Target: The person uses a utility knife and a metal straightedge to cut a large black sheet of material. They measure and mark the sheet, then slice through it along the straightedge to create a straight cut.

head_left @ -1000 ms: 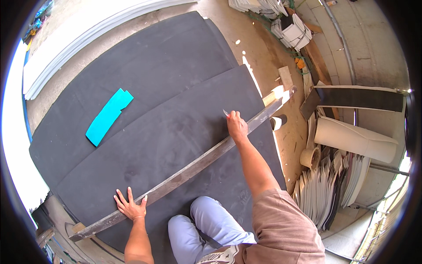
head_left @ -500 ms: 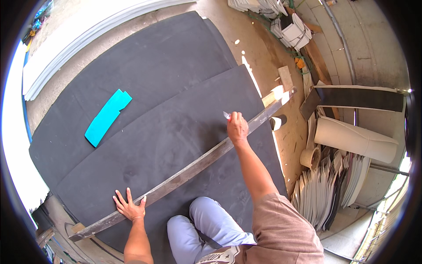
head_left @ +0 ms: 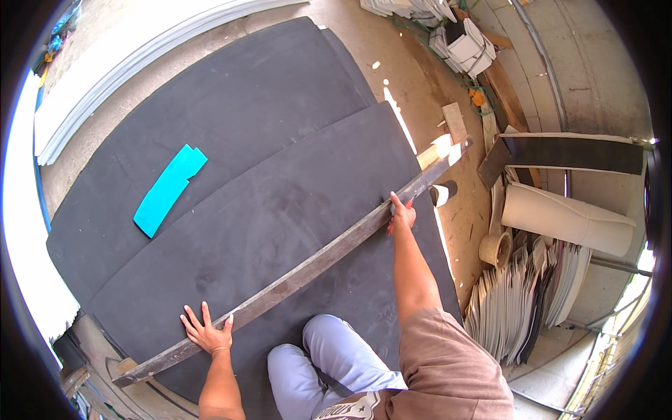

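A long straightedge bar [head_left: 308, 269] lies diagonally across the upper foam sheet [head_left: 280, 210], which overlaps a second sheet [head_left: 231, 91] lying behind it on the floor. The left hand [head_left: 205, 329] rests flat on the bar's near end; the right hand [head_left: 401, 213] rests on the bar toward its far end. A flat template piece [head_left: 168, 189] lies on the second sheet, left of the bar; a roll [head_left: 567, 218] and stacked sheets [head_left: 518, 294] lie to the right.
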The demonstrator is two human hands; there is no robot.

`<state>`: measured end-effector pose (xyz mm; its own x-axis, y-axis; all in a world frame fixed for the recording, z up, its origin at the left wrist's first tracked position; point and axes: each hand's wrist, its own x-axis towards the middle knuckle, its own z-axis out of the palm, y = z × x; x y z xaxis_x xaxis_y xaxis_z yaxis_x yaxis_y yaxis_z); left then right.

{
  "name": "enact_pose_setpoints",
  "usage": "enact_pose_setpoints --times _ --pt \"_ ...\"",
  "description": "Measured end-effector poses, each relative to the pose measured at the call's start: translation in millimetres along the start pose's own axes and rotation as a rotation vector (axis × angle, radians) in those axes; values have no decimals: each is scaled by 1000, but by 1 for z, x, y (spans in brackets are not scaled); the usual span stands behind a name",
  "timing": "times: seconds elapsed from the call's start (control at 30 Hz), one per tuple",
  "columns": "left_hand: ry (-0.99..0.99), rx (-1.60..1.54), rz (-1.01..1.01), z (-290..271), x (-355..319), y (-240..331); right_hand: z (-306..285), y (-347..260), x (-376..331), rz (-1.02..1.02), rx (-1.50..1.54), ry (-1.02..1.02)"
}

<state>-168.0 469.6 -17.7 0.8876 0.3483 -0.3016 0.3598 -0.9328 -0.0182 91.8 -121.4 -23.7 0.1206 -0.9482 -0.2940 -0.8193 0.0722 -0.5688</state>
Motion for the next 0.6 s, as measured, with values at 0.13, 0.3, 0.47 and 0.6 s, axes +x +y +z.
enact_pose_setpoints --times 0.13,0.3,0.47,0.6 --pt "-14 -6 21 -3 2 3 3 39 40 -111 -25 77" --pt "-37 5 12 -4 2 0 18 62 38 -354 83 143" --pt "-3 4 32 -2 1 -2 7 55 16 -188 195 -40" --pt "0 -10 42 0 1 -4 -4 49 6 -177 229 -68"
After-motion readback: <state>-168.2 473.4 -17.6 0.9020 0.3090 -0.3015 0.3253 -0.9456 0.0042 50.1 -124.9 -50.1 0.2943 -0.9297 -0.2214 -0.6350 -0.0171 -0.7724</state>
